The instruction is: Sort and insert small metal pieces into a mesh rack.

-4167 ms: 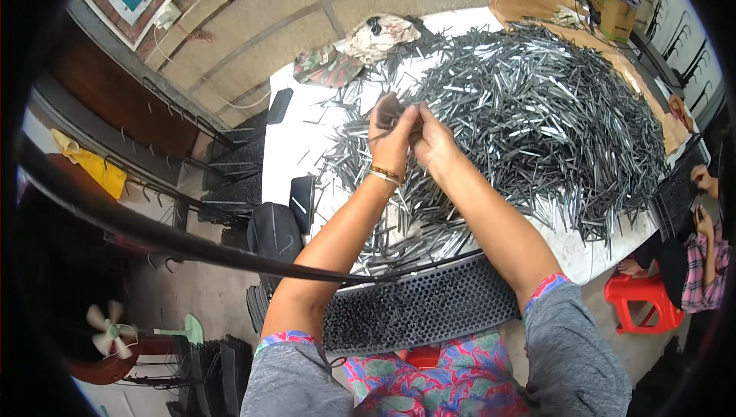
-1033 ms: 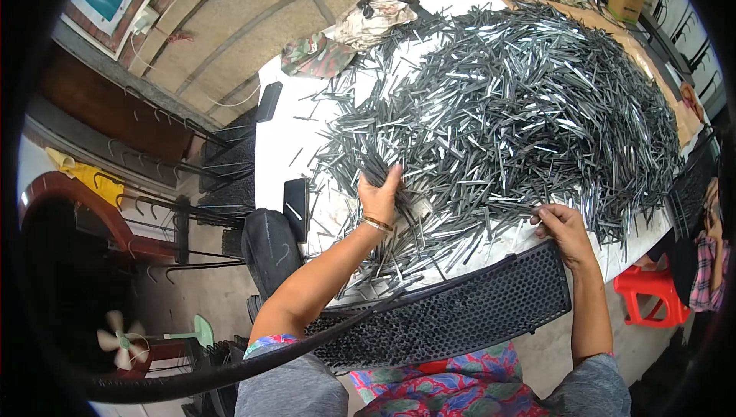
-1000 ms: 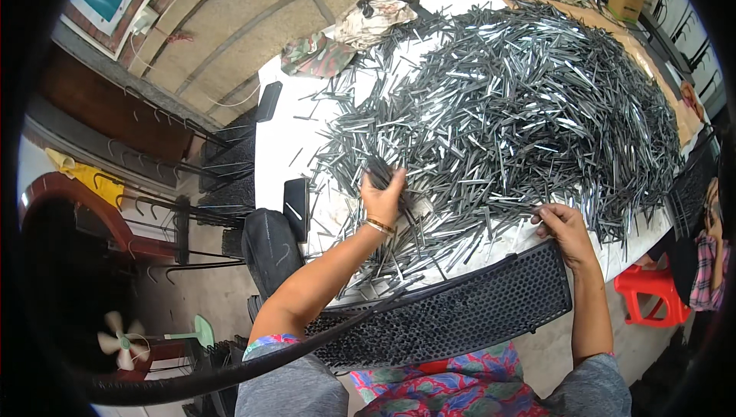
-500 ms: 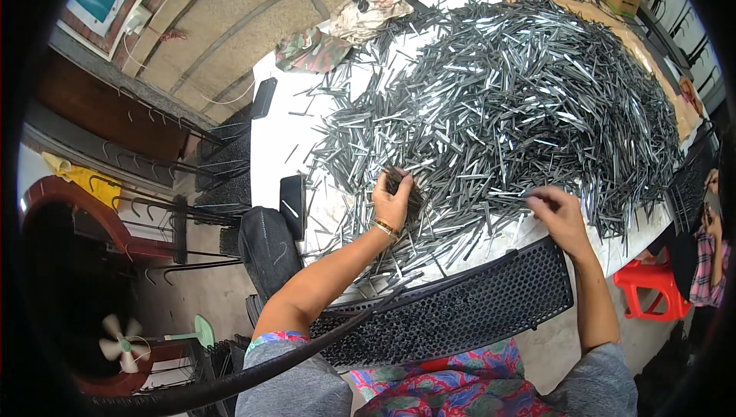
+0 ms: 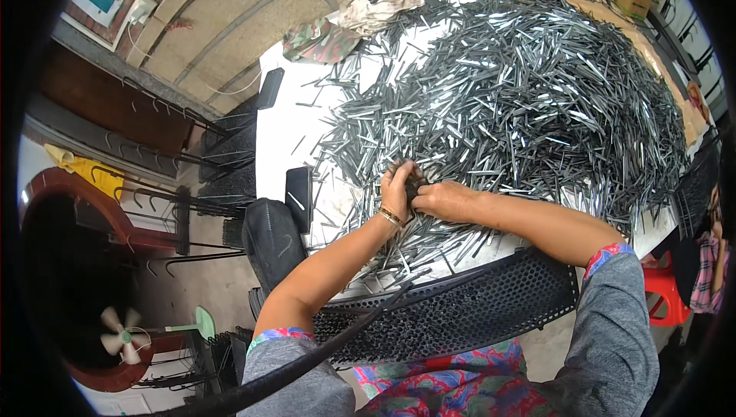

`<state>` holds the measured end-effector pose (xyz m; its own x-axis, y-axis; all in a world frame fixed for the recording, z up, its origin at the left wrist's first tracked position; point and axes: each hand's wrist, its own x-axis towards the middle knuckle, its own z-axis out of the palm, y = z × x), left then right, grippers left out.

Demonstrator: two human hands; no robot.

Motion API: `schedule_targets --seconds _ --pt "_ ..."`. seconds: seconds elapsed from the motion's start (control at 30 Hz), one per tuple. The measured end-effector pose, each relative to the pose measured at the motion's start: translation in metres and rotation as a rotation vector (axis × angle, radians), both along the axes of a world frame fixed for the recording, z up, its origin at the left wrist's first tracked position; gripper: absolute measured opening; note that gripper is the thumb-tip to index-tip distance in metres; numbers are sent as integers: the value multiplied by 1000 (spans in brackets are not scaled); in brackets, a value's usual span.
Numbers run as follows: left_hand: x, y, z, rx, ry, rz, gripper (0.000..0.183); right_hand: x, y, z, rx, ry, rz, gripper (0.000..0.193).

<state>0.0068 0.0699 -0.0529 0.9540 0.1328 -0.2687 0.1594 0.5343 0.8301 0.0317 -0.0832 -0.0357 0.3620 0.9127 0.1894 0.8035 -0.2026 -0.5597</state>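
My left hand (image 5: 395,193) is closed round a bundle of thin dark strips (image 5: 414,184), at the near left edge of a large pile of loose dark strips (image 5: 529,95). My right hand (image 5: 445,201) has its fingers pinched together against that bundle, touching it beside the left fingers; what is between its fingertips is hidden. Below both hands, at the table's near edge by my lap, lies a long black panel full of round holes (image 5: 491,298). The left stretch of the panel looks rougher and fuller than the right.
The white table (image 5: 287,122) carries two dark phone-like slabs (image 5: 298,198), a camouflage cap (image 5: 322,40) and a crumpled pale cloth (image 5: 377,8). A black hose-like bar (image 5: 330,344) crosses in front of my left arm. Hooked racks (image 5: 184,221) and a fan (image 5: 123,336) stand left; a red stool (image 5: 665,290) right.
My right hand has come from above the panel's right end leftward to the bundle in my left hand. The left hand stays nearly in place, and the view has shifted slightly.
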Motion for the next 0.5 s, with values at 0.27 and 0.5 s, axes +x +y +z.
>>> schedule_targets --seconds 0.27,0.5 --pt "-13 -2 -4 407 -197 -171 51 10 -16 -3 95 332 -28 17" --pt "-22 -14 -6 774 -335 -207 54 -10 -86 48 44 342 -206 18"
